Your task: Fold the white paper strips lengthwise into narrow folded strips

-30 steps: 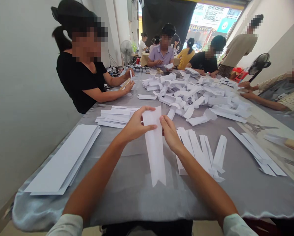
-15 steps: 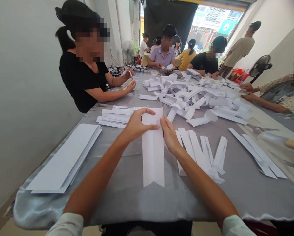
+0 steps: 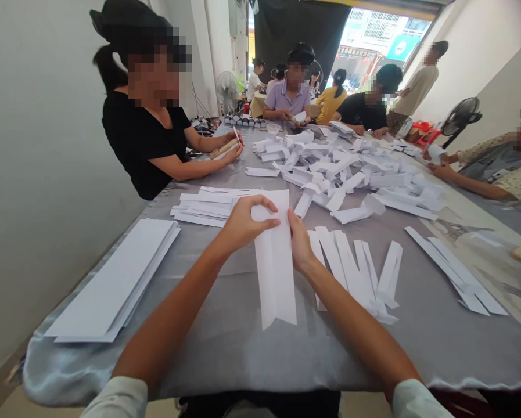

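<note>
A long white paper strip (image 3: 275,273) with a notched near end lies lengthwise on the grey tablecloth (image 3: 225,337) in front of me. My left hand (image 3: 243,220) pinches its left edge near the far end, fingers curled over the paper. My right hand (image 3: 300,241) presses and grips the right edge opposite. Both hands are closed on the strip.
A stack of flat white sheets (image 3: 116,278) lies at the near left. Folded strips (image 3: 356,267) fan out to my right, more (image 3: 456,270) further right. A big heap of folded paper (image 3: 342,168) fills the table's middle. Several people sit around the table; a person in black (image 3: 142,139) works at the left.
My hands slid slightly along the strip and its near end swung a little to the right. The person in black lowered a hand toward the table.
</note>
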Demonstrator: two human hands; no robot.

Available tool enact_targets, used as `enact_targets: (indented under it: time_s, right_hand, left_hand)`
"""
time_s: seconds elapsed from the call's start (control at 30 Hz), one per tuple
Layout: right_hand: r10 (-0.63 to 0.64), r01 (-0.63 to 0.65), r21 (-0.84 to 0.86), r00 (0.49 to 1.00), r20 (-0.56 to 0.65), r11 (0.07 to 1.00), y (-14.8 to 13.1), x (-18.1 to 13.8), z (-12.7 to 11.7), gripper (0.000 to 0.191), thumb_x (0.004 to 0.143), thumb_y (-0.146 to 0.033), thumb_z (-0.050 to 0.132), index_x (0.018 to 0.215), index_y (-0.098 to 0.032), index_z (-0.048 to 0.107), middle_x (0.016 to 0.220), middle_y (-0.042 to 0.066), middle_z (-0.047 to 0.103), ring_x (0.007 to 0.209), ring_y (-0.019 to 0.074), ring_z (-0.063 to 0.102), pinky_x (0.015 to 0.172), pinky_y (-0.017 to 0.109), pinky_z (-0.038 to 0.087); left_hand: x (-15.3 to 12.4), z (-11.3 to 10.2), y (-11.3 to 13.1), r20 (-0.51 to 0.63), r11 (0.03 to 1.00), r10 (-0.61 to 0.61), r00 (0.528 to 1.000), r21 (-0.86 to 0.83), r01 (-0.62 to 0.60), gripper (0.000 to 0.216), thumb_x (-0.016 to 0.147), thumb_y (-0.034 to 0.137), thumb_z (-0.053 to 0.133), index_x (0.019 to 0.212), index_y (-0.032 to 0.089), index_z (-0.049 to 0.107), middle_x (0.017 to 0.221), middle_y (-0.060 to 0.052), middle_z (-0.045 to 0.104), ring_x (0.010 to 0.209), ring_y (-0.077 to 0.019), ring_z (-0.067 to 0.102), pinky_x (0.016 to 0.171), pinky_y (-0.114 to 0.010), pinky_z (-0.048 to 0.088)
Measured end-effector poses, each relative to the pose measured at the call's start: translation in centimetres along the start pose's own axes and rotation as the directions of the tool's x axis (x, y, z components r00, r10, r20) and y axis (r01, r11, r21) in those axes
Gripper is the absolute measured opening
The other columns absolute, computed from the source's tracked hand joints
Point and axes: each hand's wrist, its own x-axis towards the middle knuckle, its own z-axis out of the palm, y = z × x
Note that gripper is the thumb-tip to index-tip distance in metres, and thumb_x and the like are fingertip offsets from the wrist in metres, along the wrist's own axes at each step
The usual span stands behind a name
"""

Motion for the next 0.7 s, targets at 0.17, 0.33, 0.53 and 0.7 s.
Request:
enact_targets:
  time_s: [0.17,0.33,0.53,0.7]
  right_hand:
    - [0.066,-0.078,0.164,0.994,0.083,0.983,-0.5,-0.3,0.9,0.059,0.091,-0.077,0.068,0.114,-0.022,0.073,0.102,0.008,0.081,0.111,0.0332,0.076,0.087,0.043,0.064]
    - [0.021,-0.026,0.118,0.999,0.043,0.993,-0.5,-0.1,0.7,0.051,0.087,-0.071,0.078,0.106,-0.024,0.071,0.101,0.006,0.079,0.108,0.0325,0.076,0.084,0.042,0.064]
    - [0.03,-0.042,0.125,0.995,0.093,0.991,-0.3,0.0,0.5,0.054,0.09,-0.075,0.073,0.108,-0.025,0.072,0.107,0.008,0.08,0.114,0.0344,0.074,0.089,0.047,0.064]
    - [0.009,-0.018,0.118,0.997,0.072,0.993,0.6,0.1,0.5,0.055,0.091,-0.075,0.073,0.111,-0.024,0.074,0.114,0.007,0.08,0.123,0.0343,0.072,0.098,0.047,0.063]
  left_hand:
    - [0.0,0.1,0.1,-0.063,1.0,-0.005,0.998,0.021,0.006,0.024,0.075,0.031,0.088,0.087,0.02,0.071,0.095,-0.002,0.076,0.09,-0.0224,0.066,0.086,-0.035,0.049]
    - [-0.1,0.4,0.1,-0.1,0.99,0.038,0.994,0.141,-0.023,0.023,0.076,0.031,0.088,0.089,0.02,0.072,0.093,0.0,0.074,0.083,-0.0192,0.063,0.081,-0.032,0.046]
    - [0.1,0.0,-0.1,-0.101,0.996,0.014,0.995,0.084,-0.006,0.031,0.073,0.039,0.092,0.091,0.02,0.075,0.091,0.0,0.074,0.083,-0.0195,0.063,0.077,-0.032,0.044]
    - [0.1,-0.7,-0.1,-0.055,0.998,0.036,0.998,0.062,-0.032,0.029,0.079,0.041,0.089,0.08,0.02,0.07,0.086,0.0,0.073,0.083,-0.0197,0.063,0.085,-0.033,0.047]
